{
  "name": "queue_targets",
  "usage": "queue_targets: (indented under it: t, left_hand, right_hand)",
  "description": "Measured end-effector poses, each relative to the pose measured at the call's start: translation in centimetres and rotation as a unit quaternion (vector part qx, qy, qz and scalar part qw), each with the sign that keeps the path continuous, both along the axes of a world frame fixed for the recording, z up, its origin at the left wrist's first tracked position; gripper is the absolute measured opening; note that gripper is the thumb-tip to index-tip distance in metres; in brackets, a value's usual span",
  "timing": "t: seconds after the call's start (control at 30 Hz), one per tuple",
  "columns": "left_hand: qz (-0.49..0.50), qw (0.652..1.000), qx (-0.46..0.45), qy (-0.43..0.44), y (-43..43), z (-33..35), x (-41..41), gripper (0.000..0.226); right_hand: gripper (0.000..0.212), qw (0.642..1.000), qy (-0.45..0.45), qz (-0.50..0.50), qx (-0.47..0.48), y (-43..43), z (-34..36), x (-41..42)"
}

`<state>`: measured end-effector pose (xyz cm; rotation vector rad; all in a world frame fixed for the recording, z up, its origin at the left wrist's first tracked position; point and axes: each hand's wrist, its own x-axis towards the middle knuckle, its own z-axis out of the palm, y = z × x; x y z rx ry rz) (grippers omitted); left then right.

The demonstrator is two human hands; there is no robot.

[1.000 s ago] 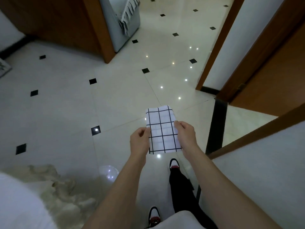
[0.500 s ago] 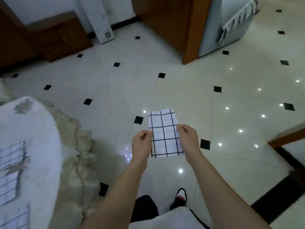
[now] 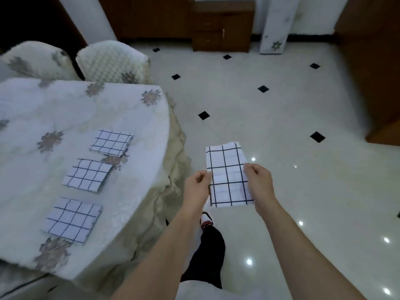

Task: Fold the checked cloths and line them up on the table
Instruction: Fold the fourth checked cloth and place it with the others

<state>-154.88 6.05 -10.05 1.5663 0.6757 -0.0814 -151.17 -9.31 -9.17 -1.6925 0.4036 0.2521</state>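
– Both hands are pinching one cloth: my left hand (image 3: 198, 187) takes its left edge between thumb and fingers, my right hand (image 3: 258, 182) takes the right edge. The checked cloth (image 3: 227, 176) hangs flat between them, just off the table's (image 3: 129, 118) right side.

– How much is done?

– Three folded squares lie on the table in a row running away from me: the nearest cloth (image 3: 72, 217), the middle cloth (image 3: 87, 175) and the farthest cloth (image 3: 111, 142), each apart from its neighbour. Mine is a long rectangle, so I judge it needs one more fold, then a place in that row. Whether more cloths wait elsewhere, I cannot tell.

– What's the stuff like?

– Thin, limp white fabric with a dark grid; its top edge curls slightly. On the table is a pale quilted cover (image 3: 151, 161) with grey flower motifs, draped softly over the rounded end. Beyond the table stand two padded chairs (image 3: 112, 61); right of the table is a glossy tiled floor (image 3: 281, 126).
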Motion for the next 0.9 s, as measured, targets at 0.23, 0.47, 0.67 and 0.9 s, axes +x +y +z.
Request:
queue_targets:
  t: [0.23, 0.47, 0.67, 0.9]
  left_hand:
    - [0.06, 0.998, -0.003, 0.001, 7.8, 0.3, 13.4, 0.022]
    - [0.127, 0.992, -0.022, -0.011, 14.5, 1.4, 22.2, 0.018]
    - [0.182, 0.983, -0.015, 0.005, 19.9, 0.2, 26.8, 0.017]
    - [0.312, 0.949, -0.035, 0.011, 26.4, -1.4, 32.0, 0.019]
  right_hand:
    - [0.047, 0.999, -0.017, 0.046, -0.01, 8.3, 0.0, 15.5]
    - [0.035, 0.996, -0.018, 0.089, -0.003, 15.9, 0.3, 25.8]
    - [0.03, 0.987, 0.001, 0.159, -0.017, 22.2, 0.0, 32.0]
    - [0.033, 0.955, 0.015, 0.295, -0.036, 31.7, -2.0, 40.4]
